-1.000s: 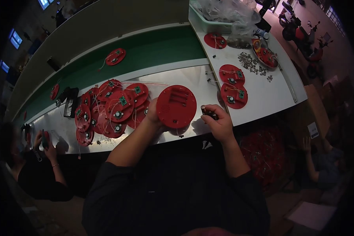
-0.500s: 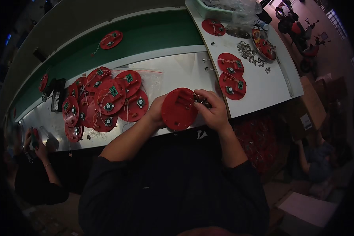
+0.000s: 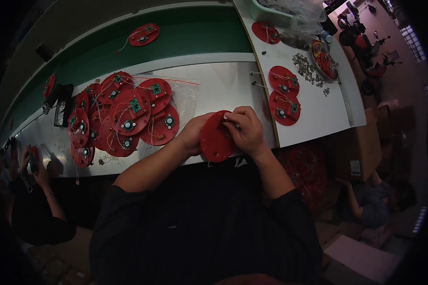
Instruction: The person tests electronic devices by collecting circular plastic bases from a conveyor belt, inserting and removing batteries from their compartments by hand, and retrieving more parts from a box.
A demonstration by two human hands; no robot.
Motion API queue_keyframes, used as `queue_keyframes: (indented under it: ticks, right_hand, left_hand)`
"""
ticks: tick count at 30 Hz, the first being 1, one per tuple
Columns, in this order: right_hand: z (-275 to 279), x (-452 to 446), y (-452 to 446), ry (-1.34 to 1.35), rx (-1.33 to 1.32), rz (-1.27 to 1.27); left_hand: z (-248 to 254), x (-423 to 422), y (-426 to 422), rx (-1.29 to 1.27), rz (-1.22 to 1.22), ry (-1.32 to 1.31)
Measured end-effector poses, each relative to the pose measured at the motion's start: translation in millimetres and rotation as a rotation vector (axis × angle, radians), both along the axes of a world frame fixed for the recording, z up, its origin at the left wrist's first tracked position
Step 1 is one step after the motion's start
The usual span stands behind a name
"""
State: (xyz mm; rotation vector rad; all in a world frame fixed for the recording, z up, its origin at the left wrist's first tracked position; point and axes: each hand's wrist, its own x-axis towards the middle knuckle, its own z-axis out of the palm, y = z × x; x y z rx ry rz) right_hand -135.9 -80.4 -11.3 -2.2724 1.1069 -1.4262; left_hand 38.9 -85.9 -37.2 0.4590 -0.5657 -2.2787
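Note:
My left hand [image 3: 193, 135] grips a round red disc [image 3: 216, 142] by its left side, above the front edge of the metal bench. The disc is tilted, and its recessed slots are largely covered by my right hand [image 3: 245, 129]. The fingers of that hand are pinched at the disc's upper right, on a small metallic piece whose shape is mostly hidden. To the left lies a pile of red discs [image 3: 131, 114] with green boards and white wires. Two more wired discs [image 3: 284, 108] overlap on the white table at the right.
Small metal parts [image 3: 308, 70] lie scattered near a dish [image 3: 326, 66] on the white table [image 3: 309, 127]. A pale green bin [image 3: 271, 15] stands behind. One co-worker [image 3: 40, 199] is at the far left, another person [image 3: 373, 199] by a cardboard box [image 3: 364, 152] at the right.
My right hand has come in from the right and now meets the disc. The disc has turned to a steeper tilt. The whole view has shifted slightly.

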Motion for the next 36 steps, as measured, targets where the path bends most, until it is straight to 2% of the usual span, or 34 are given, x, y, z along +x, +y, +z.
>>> queue_keyframes:
  ticks: [5, 9, 11, 12, 14, 17, 20, 23, 26, 28, 33, 35, 36]
  right_hand:
    - [-3, -2, -1, 0.082, 0.053, 0.006]
    - [-11, -5, -4, 0.034, 0.028, -0.014]
    - [-4, -12, -8, 0.021, 0.282, 0.011]
    - [1, -14, -9, 0.019, 0.286, 0.01]
    - [13, -18, -11, -0.045, 0.813, -0.015]
    - [22, -19, -15, 0.007, 0.96, -0.001]
    - [27, -18, -17, 0.121, 0.985, 0.024]
    - [22, -17, -17, 0.013, 0.985, 0.046]
    - [9, -16, -15, -0.039, 0.836, -0.017]
    - [9, -14, -15, -0.03, 0.812, -0.034]
    - [13, -10, -18, 0.068, 0.811, -0.088]
    - [5, -14, -21, -0.134, 0.743, -0.069]
    - [3, -17, -21, -0.123, 0.742, -0.072]
  left_hand:
    - [2, -1, 1, 0.009, -0.013, 0.024]
    - [8, 0, -1, 0.027, 0.011, -0.061]
    - [10, 2, -1, 0.024, 0.014, -0.083]
    - [10, 2, -2, -0.003, -0.01, -0.087]
    - [10, 2, -3, -0.03, -0.041, -0.091]
    - [8, 4, -3, -0.046, -0.077, -0.18]
    - [2, 5, -4, -0.032, -0.094, -0.181]
    - [-3, 5, -1, 0.001, -0.071, -0.144]
    - [-3, 5, -1, 0.099, -0.016, 0.015]
    - [18, 6, -3, 0.184, -0.064, 0.183]
    - [-5, 14, -9, 0.051, -0.106, 0.162]
    - [-6, 15, -13, 0.03, -0.084, 0.131]
    - [-4, 15, -14, 0.001, -0.022, 0.131]
